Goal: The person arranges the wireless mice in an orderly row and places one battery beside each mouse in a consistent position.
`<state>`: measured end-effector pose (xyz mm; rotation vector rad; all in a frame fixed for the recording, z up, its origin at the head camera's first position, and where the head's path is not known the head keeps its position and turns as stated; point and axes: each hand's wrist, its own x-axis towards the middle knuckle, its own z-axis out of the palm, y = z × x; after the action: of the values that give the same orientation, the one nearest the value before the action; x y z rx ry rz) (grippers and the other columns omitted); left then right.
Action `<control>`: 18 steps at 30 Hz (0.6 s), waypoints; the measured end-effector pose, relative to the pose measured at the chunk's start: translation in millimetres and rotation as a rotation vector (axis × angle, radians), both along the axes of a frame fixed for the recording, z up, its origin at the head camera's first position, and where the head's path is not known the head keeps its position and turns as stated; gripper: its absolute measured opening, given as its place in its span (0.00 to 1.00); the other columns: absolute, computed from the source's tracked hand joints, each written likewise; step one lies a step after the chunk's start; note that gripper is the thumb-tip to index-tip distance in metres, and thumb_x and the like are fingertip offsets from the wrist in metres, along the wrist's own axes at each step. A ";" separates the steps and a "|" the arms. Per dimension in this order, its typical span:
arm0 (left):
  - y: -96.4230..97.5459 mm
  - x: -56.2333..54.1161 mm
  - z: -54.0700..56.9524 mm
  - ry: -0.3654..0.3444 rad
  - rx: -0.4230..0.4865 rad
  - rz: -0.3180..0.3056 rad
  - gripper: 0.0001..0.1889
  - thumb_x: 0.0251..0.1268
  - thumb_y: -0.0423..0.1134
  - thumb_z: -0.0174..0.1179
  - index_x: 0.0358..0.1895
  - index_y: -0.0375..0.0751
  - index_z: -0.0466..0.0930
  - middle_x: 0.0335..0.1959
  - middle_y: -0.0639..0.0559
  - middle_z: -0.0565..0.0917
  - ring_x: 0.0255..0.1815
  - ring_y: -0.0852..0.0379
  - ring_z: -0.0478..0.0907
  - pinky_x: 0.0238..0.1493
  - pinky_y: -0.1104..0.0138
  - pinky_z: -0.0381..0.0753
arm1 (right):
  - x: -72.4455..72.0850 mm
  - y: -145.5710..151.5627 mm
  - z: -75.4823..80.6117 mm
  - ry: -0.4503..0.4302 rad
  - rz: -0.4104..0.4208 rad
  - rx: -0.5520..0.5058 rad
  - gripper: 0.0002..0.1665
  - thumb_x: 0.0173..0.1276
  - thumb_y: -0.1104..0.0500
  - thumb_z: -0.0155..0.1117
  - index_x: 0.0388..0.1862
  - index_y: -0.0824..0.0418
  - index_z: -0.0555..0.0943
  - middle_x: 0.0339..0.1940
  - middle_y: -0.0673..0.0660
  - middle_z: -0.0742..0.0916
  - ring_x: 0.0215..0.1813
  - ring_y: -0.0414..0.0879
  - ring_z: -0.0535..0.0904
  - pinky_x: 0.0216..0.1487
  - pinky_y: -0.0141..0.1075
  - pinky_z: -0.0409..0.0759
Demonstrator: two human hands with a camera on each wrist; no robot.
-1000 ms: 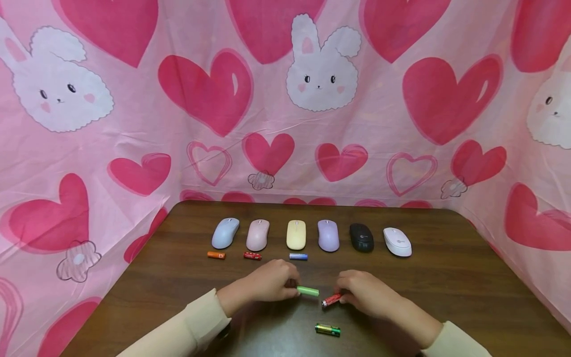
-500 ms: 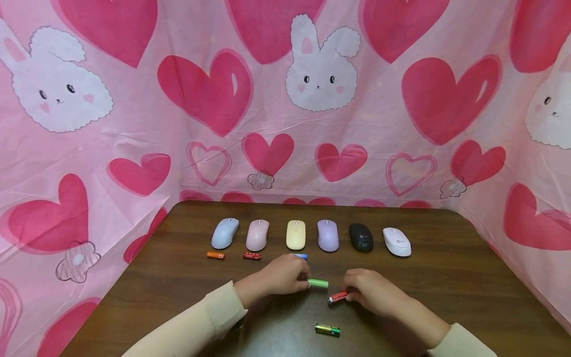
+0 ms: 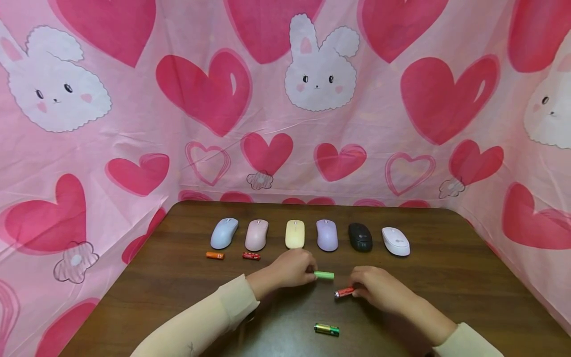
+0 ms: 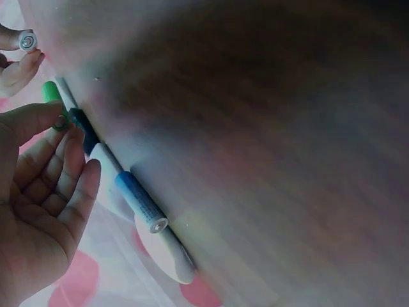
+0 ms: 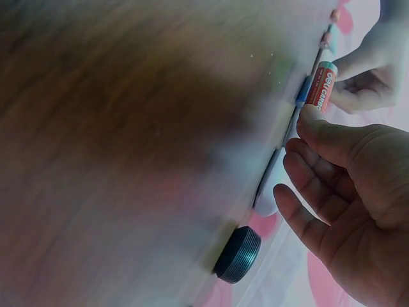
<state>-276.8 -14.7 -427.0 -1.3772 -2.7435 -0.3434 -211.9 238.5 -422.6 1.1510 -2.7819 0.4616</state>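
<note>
My left hand (image 3: 292, 267) pinches a light green battery (image 3: 324, 275) by one end, its other end pointing right. Just right of it, my right hand (image 3: 379, 287) holds a red battery (image 3: 344, 292) between thumb and fingers, tilted slightly with its metal tip to the left. The lettering on the red battery (image 5: 321, 87) shows in the right wrist view. Behind the left hand, a blue battery (image 4: 140, 201) lies on the table in the left wrist view; in the head view the hand hides it. A green and gold battery (image 3: 326, 329) lies nearer the front.
Along the back of the brown table (image 3: 187, 292) stands a row of mice: light blue (image 3: 225, 233), pink (image 3: 256, 235), yellow (image 3: 295, 234), purple (image 3: 327, 235), black (image 3: 360, 236) and white (image 3: 395, 241). An orange battery (image 3: 215, 255) and a patterned red battery (image 3: 251, 256) lie before the leftmost two.
Both hands have moved right and away from me with their batteries, the left hand farther. The left hand now covers the blue battery in the head view.
</note>
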 end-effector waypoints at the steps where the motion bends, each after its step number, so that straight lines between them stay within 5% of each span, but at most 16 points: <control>1: 1.0 -0.6 -0.1 0.001 -0.003 0.003 0.04 0.58 0.42 0.69 0.28 0.49 0.85 0.23 0.65 0.76 0.26 0.71 0.70 0.29 0.77 0.68 | -0.3 0.9 -0.2 -0.003 -0.003 0.000 0.10 0.56 0.64 0.74 0.31 0.52 0.81 0.29 0.38 0.76 0.32 0.32 0.70 0.35 0.35 0.75; 18: 19.9 -7.4 4.9 0.004 -0.078 0.043 0.04 0.57 0.43 0.69 0.28 0.49 0.87 0.23 0.64 0.81 0.25 0.69 0.73 0.28 0.74 0.72 | -4.4 11.6 -1.1 -0.004 -0.039 -0.008 0.09 0.56 0.63 0.74 0.32 0.52 0.82 0.30 0.38 0.77 0.33 0.33 0.72 0.36 0.38 0.76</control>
<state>-284.2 5.2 -422.0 -1.3313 -2.8069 -0.2328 -216.3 250.1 -423.7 1.0937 -2.7979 0.4722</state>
